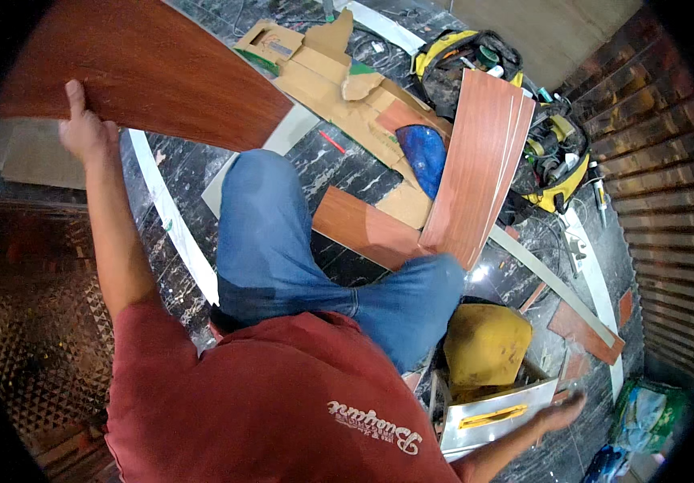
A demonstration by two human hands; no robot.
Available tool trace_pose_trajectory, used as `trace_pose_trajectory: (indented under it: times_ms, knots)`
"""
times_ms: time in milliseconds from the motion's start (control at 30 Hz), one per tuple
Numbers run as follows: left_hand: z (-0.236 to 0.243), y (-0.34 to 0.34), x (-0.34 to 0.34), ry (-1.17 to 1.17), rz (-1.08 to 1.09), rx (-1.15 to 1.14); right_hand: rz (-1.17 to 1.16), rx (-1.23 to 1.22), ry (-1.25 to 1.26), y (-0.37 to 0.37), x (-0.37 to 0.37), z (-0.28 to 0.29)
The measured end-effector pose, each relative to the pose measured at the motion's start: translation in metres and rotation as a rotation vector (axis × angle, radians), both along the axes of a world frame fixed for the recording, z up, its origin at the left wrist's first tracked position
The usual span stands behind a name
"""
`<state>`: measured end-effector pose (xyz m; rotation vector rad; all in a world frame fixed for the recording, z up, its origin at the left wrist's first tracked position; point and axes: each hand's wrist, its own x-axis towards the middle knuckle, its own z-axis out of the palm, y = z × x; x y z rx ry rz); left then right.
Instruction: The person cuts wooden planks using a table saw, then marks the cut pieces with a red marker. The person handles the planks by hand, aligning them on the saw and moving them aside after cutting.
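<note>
Big reddish-brown board (146, 68) off to the left of the plank stack (479, 161), gripped by left hand (88, 138) only

Held at the near long edge, thumb up on the face, fingers out of sight, probably curled underneath. Long axis slanting in from well left of the stack, short end aimed roughly back at it. Left hand easily the closer one, already on the board. Right hand (564, 410) well apart from it, out on the near right side of the stack, just beside a silver-fronted box (475, 439). Pretty blurry there, so can't tell if loosely curled or holding something.
</note>
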<state>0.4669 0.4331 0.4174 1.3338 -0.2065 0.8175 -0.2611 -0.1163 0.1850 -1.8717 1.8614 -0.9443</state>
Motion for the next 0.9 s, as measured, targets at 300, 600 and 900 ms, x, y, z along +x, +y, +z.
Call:
trace_pose_trajectory:
  times_ms: [300,600,900]
  knots:
    - [-0.032,0.088,0.020,0.020,0.336,0.169,0.685,0.586,-0.462,0.088,0.366,-0.098]
    - [-0.053,0.168,0.030,0.129,0.593,0.171,0.875,1.470,-0.447,0.256,0.630,-0.218]
    - [-0.088,0.227,0.080,0.219,0.347,-0.042,0.660,1.831,-0.442,0.367,0.827,-0.302]
